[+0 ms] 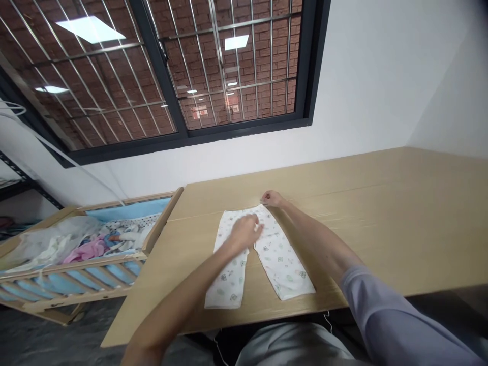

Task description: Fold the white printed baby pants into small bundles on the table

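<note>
Lavender sleeve (400, 320) stretched out, right hand (271, 199) clenched on the printed baby trousers (276, 259) at the waist; left hand (244, 231) blurred, grip impossible to call!

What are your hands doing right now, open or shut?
Left hand: blurred over the white printed baby pants, cannot tell.
Right hand: closed, seems to be holding their top corner.

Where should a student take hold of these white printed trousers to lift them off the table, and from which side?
Probably the waistband of the white printed trousers, pinched from above at its corners on the far side: they lie flat with the legs spread toward the person, and the right hand is already at one corner.
</note>
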Tool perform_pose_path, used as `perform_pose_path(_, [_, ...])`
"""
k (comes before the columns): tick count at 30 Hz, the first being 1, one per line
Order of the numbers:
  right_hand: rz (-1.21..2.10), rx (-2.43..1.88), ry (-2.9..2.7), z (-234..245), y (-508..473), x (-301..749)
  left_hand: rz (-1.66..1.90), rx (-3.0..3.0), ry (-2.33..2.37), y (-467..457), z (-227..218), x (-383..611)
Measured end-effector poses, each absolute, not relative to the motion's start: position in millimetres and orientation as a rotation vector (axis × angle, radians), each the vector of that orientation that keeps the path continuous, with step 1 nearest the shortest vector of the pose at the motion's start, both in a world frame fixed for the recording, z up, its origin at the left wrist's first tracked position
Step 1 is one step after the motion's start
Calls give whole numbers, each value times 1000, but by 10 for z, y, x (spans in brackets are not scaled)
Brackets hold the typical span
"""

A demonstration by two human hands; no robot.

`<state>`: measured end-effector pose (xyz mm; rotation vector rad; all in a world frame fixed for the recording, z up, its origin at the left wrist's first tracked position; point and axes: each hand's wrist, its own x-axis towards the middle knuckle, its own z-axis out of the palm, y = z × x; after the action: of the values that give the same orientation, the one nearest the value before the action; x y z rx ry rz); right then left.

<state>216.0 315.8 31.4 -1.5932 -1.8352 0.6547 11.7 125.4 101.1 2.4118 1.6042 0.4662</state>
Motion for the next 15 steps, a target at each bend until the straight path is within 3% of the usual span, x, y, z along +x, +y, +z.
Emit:
perform_pose_path(6, [736, -1625, -1903, 322, 3127, 2201, 202, 2432, 1267, 118, 737, 746])
perform_pose_path(15, [799, -1599, -2015, 280, 3137, 2237, 79, 2414, 1397, -36, 473, 1094])
